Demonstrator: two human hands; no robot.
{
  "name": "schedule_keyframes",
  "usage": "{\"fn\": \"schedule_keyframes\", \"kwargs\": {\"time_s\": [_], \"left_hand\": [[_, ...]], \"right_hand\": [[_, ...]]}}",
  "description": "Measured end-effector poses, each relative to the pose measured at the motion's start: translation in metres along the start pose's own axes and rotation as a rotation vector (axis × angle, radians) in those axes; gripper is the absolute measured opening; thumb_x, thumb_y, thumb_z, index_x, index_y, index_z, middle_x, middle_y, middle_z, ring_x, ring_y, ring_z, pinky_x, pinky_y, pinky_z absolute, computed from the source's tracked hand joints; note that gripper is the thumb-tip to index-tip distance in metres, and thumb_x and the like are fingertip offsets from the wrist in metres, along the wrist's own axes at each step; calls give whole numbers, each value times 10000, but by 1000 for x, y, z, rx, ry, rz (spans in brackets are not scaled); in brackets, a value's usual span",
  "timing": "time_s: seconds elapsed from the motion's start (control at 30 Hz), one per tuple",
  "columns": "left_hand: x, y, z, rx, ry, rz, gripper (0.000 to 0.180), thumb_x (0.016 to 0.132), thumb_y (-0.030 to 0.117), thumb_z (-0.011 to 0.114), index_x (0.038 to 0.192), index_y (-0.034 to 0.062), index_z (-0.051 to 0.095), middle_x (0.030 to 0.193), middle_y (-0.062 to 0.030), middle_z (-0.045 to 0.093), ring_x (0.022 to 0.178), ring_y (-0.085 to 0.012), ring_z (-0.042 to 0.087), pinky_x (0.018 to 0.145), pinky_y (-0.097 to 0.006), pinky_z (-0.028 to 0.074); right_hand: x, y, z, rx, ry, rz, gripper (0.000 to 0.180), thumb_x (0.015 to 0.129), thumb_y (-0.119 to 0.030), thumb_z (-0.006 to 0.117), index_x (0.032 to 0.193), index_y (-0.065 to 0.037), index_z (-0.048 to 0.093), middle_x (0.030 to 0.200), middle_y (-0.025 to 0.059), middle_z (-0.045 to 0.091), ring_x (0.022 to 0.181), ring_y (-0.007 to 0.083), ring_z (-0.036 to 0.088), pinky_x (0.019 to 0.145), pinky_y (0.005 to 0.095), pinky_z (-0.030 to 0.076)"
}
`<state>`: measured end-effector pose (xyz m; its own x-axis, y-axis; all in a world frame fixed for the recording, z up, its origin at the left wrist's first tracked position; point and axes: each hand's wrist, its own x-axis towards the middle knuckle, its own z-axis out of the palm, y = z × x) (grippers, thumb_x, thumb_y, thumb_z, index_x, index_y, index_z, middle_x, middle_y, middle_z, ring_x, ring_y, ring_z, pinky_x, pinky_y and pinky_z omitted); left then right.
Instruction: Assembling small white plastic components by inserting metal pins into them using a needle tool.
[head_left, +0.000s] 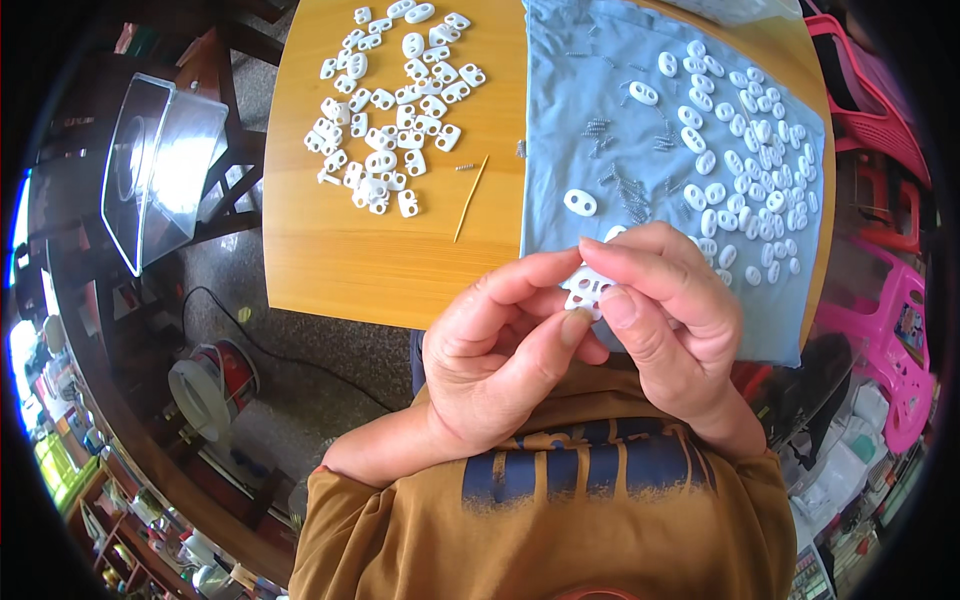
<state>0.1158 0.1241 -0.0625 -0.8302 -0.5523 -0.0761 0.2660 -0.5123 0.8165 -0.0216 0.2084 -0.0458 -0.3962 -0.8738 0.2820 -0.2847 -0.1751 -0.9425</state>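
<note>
Left hand [500, 345] and right hand [685, 305] are pinching small, white, holed plastic piece [584, 291]; it's sitting between their fingertips, near edge of light-blue cloth [560, 120] covering yellow-brown wooden tabletop [360, 260].

held piece [577, 297]: white | cloth [560, 120]: pale blue | tabletop [350, 265]: orange-brown | stick [472, 197]: yellow

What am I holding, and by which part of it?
A small white holed piece, pinched at its edges by your left hand and right hand; part of it is hidden.
</note>
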Motion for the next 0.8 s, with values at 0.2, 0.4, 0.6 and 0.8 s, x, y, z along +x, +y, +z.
{"fn": "schedule_keyframes", "kwargs": {"time_s": [0.2,0.4,0.6,0.8], "left_hand": [[-1,-1,3,35,67,0,404,852,-70,547,1245,-25,466,902,-70,626,764,-102,618,675,-212,506],[-3,-3,2,37,78,-6,407,857,-68,535,1255,-22,464,875,-60,623,755,-96,615,663,-207,501],[-2,-4,4,-12,112,-21,395,856,-81,522,1245,-25,478,837,-44,615,723,-97,614,651,-198,494],[-2,-7,4,14,121,-22,389,858,-83,516,1242,-32,479,832,-43,614,715,-94,612,650,-196,493]], "right_hand": [[-2,-5,6,-132,79,-25,233,824,53,557,1047,28,620,803,81,590,586,97,538,511,217,436],[-4,-3,10,-79,124,18,213,822,48,561,1024,26,626,780,80,585,564,106,532,491,225,425],[-5,-4,13,-147,147,-21,192,839,37,550,1018,31,622,778,74,574,601,96,527,503,229,420],[-8,0,12,-14,165,85,196,836,35,559,1022,31,619,770,72,576,582,119,522,497,236,418]]}}
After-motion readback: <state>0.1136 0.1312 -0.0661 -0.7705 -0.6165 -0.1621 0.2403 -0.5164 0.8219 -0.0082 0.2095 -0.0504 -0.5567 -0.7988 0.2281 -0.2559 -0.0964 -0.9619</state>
